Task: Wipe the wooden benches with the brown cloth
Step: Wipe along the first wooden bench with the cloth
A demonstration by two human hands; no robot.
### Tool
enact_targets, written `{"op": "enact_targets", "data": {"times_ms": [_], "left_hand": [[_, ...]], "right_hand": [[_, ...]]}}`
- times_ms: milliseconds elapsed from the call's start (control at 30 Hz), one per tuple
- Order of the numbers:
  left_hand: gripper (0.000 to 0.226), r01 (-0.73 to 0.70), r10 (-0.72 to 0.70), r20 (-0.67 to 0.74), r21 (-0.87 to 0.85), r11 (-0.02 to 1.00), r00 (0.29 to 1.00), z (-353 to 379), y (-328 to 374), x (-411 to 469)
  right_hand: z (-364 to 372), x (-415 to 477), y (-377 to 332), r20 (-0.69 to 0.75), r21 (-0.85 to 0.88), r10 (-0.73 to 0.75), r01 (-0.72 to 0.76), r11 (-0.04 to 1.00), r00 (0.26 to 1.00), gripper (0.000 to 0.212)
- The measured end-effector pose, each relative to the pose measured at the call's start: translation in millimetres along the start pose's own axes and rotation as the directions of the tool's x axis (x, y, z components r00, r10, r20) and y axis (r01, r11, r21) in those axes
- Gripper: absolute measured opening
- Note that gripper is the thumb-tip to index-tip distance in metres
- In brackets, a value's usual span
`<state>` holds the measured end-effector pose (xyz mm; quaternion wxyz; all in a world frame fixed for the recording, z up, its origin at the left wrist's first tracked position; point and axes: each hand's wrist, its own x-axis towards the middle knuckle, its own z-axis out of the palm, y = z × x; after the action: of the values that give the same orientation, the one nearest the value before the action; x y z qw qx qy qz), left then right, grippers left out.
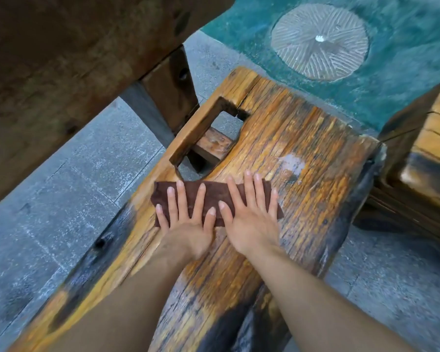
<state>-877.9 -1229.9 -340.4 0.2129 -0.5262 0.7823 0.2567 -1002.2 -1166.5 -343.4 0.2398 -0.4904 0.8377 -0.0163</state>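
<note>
A brown cloth (214,196) lies flat across a rough orange-brown wooden bench (302,138) that runs from the bottom of the view toward the upper right. My left hand (186,219) presses the cloth's left half with straight, spread fingers. My right hand (252,214) lies beside it, fingers straight, pressing the cloth's right half. The cloth sits just below a rectangular hole (211,141) cut through the bench. A pale worn patch (291,162) shows on the wood beyond my right fingers.
A dark wooden table top (69,72) overhangs the upper left, with its leg (170,87) beside the bench. Another wooden bench (427,153) stands at the right. Grey stone paving (61,174) lies below, and a round carved stone (319,41) sits in a teal surface beyond.
</note>
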Motion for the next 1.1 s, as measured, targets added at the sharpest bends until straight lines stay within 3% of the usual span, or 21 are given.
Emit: {"op": "enact_targets", "data": {"times_ms": [333, 800, 1100], "left_hand": [[0.058, -0.171, 0.153, 0.155, 0.113, 0.979, 0.976, 47.5, 26.0, -70.0], [0.052, -0.28, 0.258, 0.158, 0.141, 0.949, 0.953, 80.3, 3.4, -115.7], [0.053, -0.175, 0.174, -0.186, 0.013, 0.985, 0.967, 85.4, 31.3, -108.9]], "right_hand": [[19.8, -101.0, 41.3, 0.055, 0.021, 0.204, -0.205, 0.979, 0.977, 0.057], [54.0, -167.7, 29.1, 0.146, 0.063, 0.359, -0.371, 0.927, 0.922, 0.059], [56.1, -144.3, 34.6, -0.025, 0.108, 0.405, -0.4, 0.91, 0.914, 0.061]]}}
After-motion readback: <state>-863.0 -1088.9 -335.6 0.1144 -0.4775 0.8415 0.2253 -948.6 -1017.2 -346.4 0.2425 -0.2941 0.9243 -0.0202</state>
